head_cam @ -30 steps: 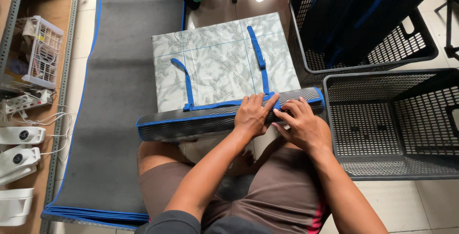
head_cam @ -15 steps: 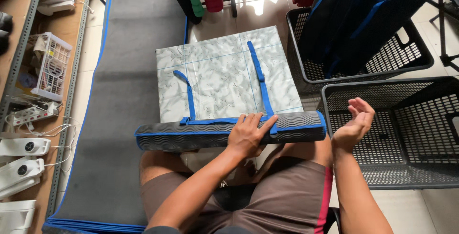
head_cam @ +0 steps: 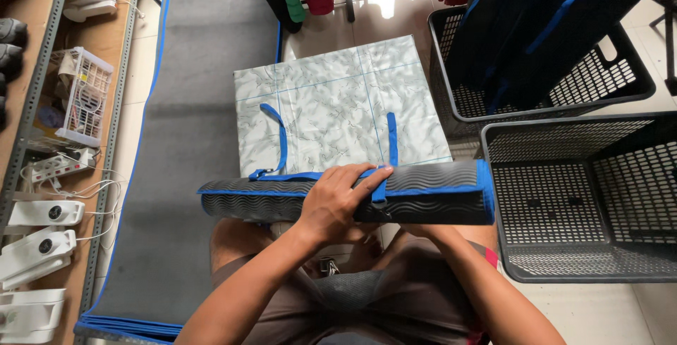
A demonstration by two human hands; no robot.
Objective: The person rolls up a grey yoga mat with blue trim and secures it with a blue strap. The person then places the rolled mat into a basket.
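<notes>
A dark grey mat with blue edging lies rolled up (head_cam: 437, 193) across my lap, at the near edge of a marbled pale green sheet (head_cam: 331, 98). My left hand (head_cam: 337, 200) lies on top of the roll and grips it, fingertips at a blue strap (head_cam: 390, 140) that runs over the roll. A second blue strap (head_cam: 281, 137) loops on the sheet to the left. My right forearm (head_cam: 465, 274) reaches under the roll from the right, and the roll hides that hand.
An empty black plastic basket (head_cam: 585, 197) stands on the right, with another basket (head_cam: 627, 77) holding dark blue-trimmed mats behind it. A long grey mat (head_cam: 190, 105) lies flat on the left. A shelf with white devices (head_cam: 42, 246) and a small white crate (head_cam: 84, 98) is at far left.
My right hand left the top of the roll, swung open to the right, and now sits hidden beneath the roll. My left hand stayed on top. The roll's right end shifted further right.
</notes>
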